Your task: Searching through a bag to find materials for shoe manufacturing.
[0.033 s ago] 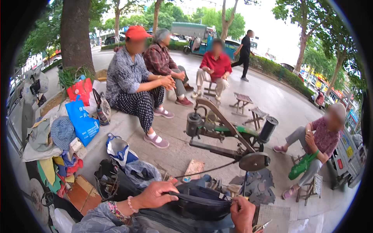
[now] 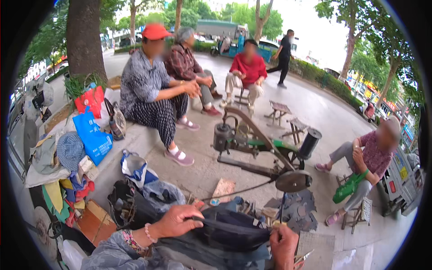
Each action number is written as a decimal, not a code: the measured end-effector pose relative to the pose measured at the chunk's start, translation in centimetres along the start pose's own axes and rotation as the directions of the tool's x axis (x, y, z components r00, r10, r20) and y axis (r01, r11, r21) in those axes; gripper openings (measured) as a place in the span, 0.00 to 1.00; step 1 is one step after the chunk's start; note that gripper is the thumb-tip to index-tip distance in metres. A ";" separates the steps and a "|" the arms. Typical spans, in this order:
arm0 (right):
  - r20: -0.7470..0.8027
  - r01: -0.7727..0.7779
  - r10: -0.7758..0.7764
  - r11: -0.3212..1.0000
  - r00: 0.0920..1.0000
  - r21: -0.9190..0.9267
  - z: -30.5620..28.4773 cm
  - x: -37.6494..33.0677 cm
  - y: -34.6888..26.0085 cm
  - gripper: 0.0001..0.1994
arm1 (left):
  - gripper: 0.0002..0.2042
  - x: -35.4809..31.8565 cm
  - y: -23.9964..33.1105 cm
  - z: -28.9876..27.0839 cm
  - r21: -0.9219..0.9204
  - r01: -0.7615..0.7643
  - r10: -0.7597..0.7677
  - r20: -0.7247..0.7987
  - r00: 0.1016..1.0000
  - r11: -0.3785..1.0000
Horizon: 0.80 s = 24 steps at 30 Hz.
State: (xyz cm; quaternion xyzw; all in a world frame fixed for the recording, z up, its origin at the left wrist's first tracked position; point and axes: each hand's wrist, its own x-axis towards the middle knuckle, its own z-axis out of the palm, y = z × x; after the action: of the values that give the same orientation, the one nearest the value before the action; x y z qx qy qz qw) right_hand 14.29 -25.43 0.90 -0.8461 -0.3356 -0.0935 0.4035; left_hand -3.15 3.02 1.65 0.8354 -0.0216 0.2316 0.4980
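Observation:
My left hand (image 2: 176,221), with a pink bead bracelet at the wrist, pinches the left end of a dark zipper edge on a black bag (image 2: 231,237). At the other end of that edge, my right hand (image 2: 284,244) grips with thumb and fingers. Between the two hands the zipper edge is stretched out, and the bag's mouth gapes behind it. The bag lies over dark cloth (image 2: 198,256) at my lap. Beside my right hand are scissors-like metal handles (image 2: 303,259), partly hidden.
A hand-cranked sewing machine (image 2: 293,181) stands ahead. Dark scraps (image 2: 302,211) lie below it. Left are a tool bag (image 2: 120,204), a plastic bag (image 2: 162,192), a blue bag (image 2: 92,140) and coloured cloths (image 2: 67,195). Several people sit around; folding stools (image 2: 280,111) stand beyond the machine.
The whole view has shifted slightly. My hands keep their hold on the bag's zipper edge. The person walking in the background has changed stride.

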 end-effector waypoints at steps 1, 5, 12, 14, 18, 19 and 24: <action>-0.077 0.069 -0.074 0.996 0.994 -0.063 0.0 0.0 2.1 0.06 | 0.06 0.1 -0.5 -0.1 0.031 0.007 -0.005 -0.042 0.999 1.000; -0.128 -0.144 0.137 0.989 0.982 -0.045 -1.5 -1.5 2.7 0.07 | 0.07 -0.8 -0.1 0.2 0.152 0.129 -0.109 -0.132 0.985 0.980; -0.193 -0.119 0.155 0.976 0.969 0.184 -3.0 -3.1 3.3 0.10 | 0.14 0.2 2.3 6.5 0.475 -0.375 0.506 -0.181 0.844 0.796; -0.185 -0.014 0.040 0.990 0.982 0.144 -2.8 -2.9 2.1 0.09 | 0.15 -0.6 1.9 8.9 0.517 -0.377 0.478 -0.073 0.875 0.768; -0.059 -0.006 0.006 1.000 0.998 0.000 -2.3 -3.1 -3.5 0.11 | 0.17 -0.9 0.1 8.9 0.615 -0.368 0.453 0.019 0.891 0.698; -0.061 -0.011 0.010 1.000 0.998 -0.008 -2.3 -3.1 -2.7 0.11 | 0.17 -1.0 0.1 8.8 0.608 -0.372 0.455 0.020 0.890 0.702; -0.123 0.141 -0.097 0.893 0.988 0.427 0.1 -2.6 -1.4 0.22 | 0.16 -0.8 -0.8 7.5 0.411 -0.136 0.008 0.299 0.954 0.901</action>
State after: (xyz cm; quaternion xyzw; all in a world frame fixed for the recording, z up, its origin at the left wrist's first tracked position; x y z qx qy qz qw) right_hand 11.39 -26.01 0.55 -0.7069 -0.3790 -0.0824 0.5915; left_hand -0.88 -3.06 -2.31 0.9475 -0.0742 0.1242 0.2853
